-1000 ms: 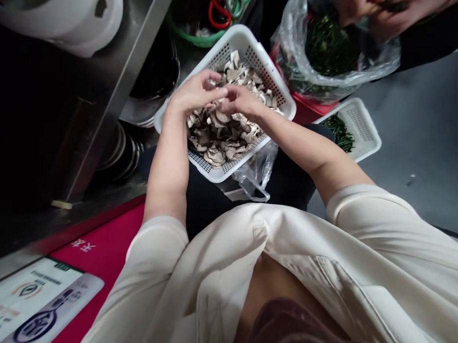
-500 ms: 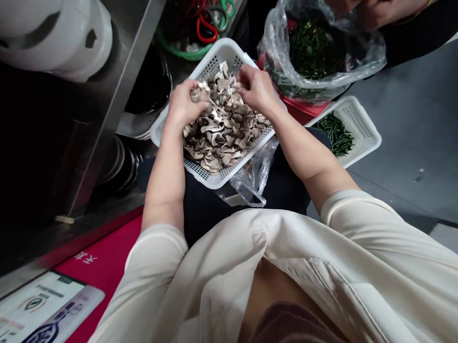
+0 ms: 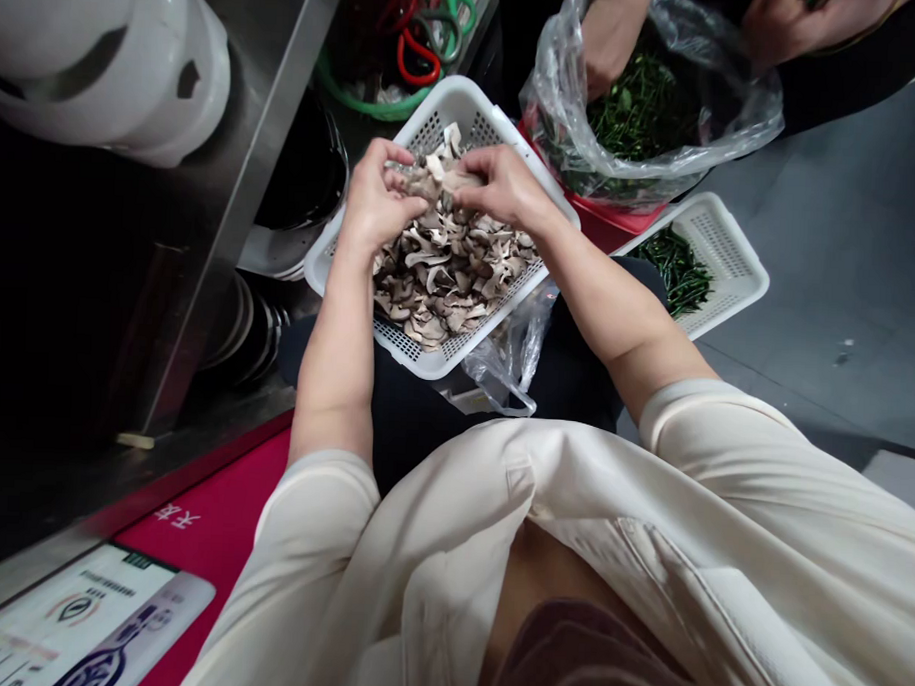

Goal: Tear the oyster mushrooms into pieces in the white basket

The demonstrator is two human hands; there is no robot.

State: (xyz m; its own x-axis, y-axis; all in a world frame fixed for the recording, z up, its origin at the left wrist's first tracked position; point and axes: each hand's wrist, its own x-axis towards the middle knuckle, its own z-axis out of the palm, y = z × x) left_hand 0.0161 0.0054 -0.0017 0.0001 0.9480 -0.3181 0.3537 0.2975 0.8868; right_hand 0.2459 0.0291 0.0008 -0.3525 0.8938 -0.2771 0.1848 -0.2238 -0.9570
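A white perforated basket (image 3: 464,361) rests on my lap, holding many torn grey-brown oyster mushrooms (image 3: 445,283). Over its far half, my left hand (image 3: 378,202) is closed around a mushroom clump (image 3: 427,182), thumb on the near side. My right hand (image 3: 500,187) pinches the same clump from the other side, its fingertips close to those of the left. The fingers partly cover the clump, so its full shape is hidden.
To the right, a co-worker's hands (image 3: 784,29) are at a clear plastic bag (image 3: 750,123) of greens in a red container. A white basket (image 3: 749,278) with green chillies (image 3: 677,271) stands on the floor. Red-handled scissors (image 3: 418,61) lie in a green basket; a gas cylinder (image 3: 159,72) is at left.
My right hand has moved left from the basket's far right side to the clump in my left hand. One of the co-worker's hands has reached down into the plastic bag.
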